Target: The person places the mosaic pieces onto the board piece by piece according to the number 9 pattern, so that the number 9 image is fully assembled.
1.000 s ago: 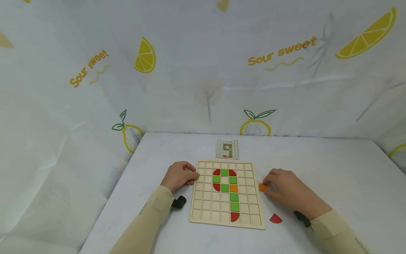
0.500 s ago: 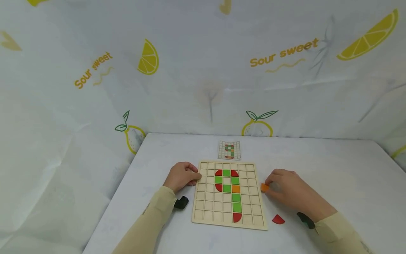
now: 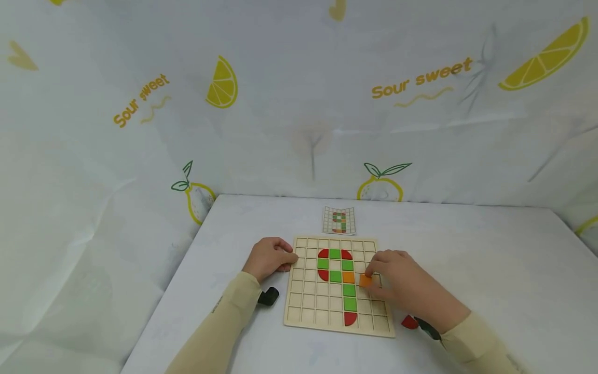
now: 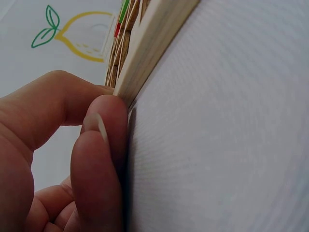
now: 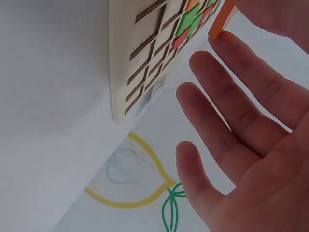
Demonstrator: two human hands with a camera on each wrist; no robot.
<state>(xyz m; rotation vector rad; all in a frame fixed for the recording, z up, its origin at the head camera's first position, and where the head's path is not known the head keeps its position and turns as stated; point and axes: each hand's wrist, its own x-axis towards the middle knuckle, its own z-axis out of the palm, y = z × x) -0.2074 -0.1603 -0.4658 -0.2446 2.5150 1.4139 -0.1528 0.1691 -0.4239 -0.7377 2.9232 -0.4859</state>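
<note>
A pale wooden grid board (image 3: 309, 301) lies on the table, with green, red and orange tiles set in it in the shape of a 9. My left hand (image 3: 268, 258) holds the board's left edge; in the left wrist view the thumb and fingertips meet at the board's edge (image 4: 140, 58). Between the thumb and index finger of my right hand (image 3: 399, 275) is an orange square tile (image 3: 365, 280), held over the board's right half. The right wrist view shows this tile (image 5: 221, 20) edge-on, its other fingers spread and free.
Behind the board lies a small printed card (image 3: 326, 228) with the same grid and a figure. A red quarter-circle tile (image 3: 409, 322) rests on the white table (image 3: 490, 249) right of the board, close to the right wrist. A printed cloth (image 3: 280, 104) hangs behind.
My right hand has carried the orange tile leftward from beside the board's right edge to over its grid. The left hand has stayed at the left edge.
</note>
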